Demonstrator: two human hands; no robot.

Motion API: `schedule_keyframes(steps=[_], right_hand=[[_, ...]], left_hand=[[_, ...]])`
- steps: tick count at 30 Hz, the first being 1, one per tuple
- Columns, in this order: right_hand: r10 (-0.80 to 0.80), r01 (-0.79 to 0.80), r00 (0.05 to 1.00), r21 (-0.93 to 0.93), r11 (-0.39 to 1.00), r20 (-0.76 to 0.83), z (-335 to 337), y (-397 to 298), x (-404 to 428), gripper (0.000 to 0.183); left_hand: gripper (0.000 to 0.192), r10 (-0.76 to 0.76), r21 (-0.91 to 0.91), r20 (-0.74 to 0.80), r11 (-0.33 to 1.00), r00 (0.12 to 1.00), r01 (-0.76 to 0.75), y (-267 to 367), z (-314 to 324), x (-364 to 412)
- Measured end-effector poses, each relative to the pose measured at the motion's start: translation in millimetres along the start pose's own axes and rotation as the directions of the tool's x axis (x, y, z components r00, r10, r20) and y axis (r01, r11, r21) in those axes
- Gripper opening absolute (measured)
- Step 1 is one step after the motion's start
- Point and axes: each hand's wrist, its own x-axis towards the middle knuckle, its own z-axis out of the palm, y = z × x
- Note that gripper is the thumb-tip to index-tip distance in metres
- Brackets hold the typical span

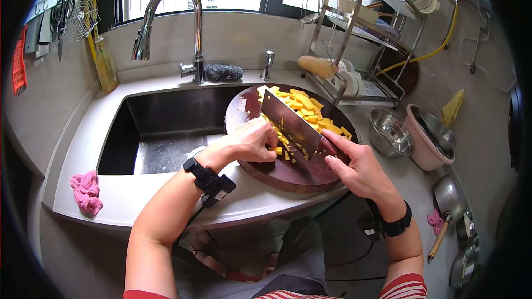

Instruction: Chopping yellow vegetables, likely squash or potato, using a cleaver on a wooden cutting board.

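Note:
A round dark wooden chopping board (299, 176) lies across the counter edge and the right part of the sink. Heaped on its far side are yellow slices (307, 106), apparently pumpkin; smaller bits are scattered nearer me. My right hand (359, 166) holds a cleaver (291, 122) at its heel end, thumb and index finger pointing toward the blade; the handle is mostly hidden. The broad blade slants across the board between the heap and my left hand (253, 139). Those left fingers are curled low over the board, with a small yellow piece (275, 149) between fingertips and thumb.
Left of the board is a black sink (120, 141) under a chrome faucet (197, 29). A pink cloth (86, 193) lies on the left counter. Rightward stand a metal dish rack (345, 45), a steel bowl (390, 133), a pink basin (428, 149) and a saucepan (449, 199).

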Motion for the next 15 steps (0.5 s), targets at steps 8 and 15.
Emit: schedule_keyframes(steps=[8, 15], right_hand=[[0.052, -0.053, 0.998, 0.026, 0.998, 0.032, -3, -7, -2, 0.048], [0.052, -0.053, 0.998, 0.045, 0.998, 0.028, -1, -7, -2, 0.048]], left_hand=[[0.014, -0.051, -0.073, -0.111, 0.996, 0.993, 0.043, -8, -7, 2], [0.008, -0.17, -0.015, -0.196, 0.985, 0.966, 0.17, -18, -18, -4]])
